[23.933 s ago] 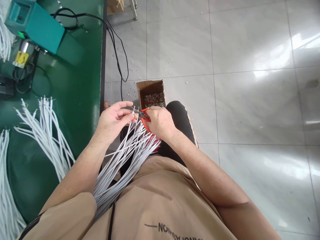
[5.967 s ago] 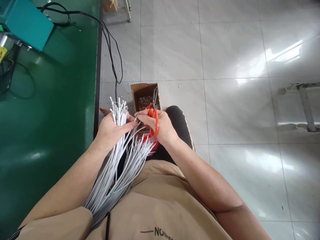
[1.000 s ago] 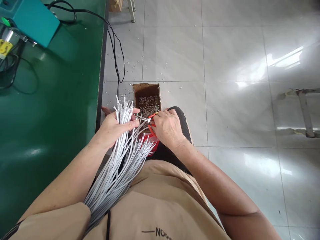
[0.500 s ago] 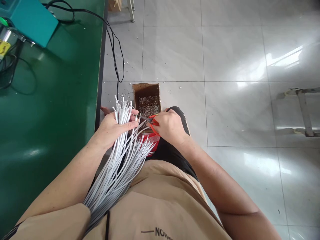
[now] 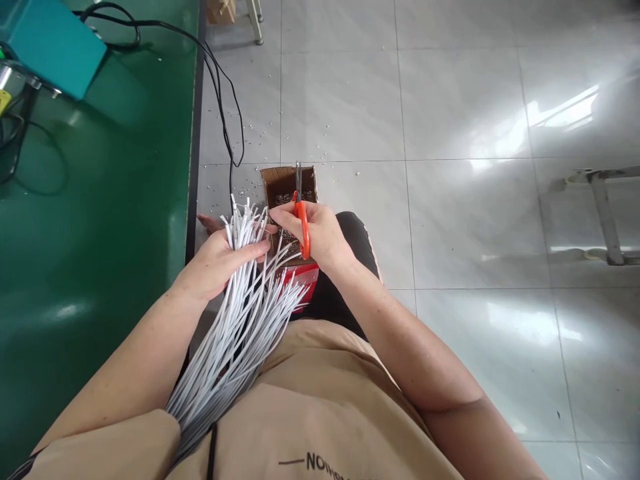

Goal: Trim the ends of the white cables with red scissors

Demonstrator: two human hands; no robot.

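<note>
Wires [image 5: 220, 340] bunched, scissors [image 5: 301, 213] now swung away

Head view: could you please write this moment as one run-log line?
left hand: gripping white wires | right hand: holding red-handled cutters, pointing forward | cardboard box: below cutters

Wires [image 5: 239, 283] left of scissors [image 5: 303, 225]

I see wires [image 5: 227, 347], white; scissors [image 5: 305, 230], orange-handled, grey-bladed; carton [image 5: 274, 178], brown; table [image 5: 115, 233], green; floor [image 5: 465, 227], grey, grid-lined; shirt [image 5: 300, 400], tan, black-lettered.
</note>
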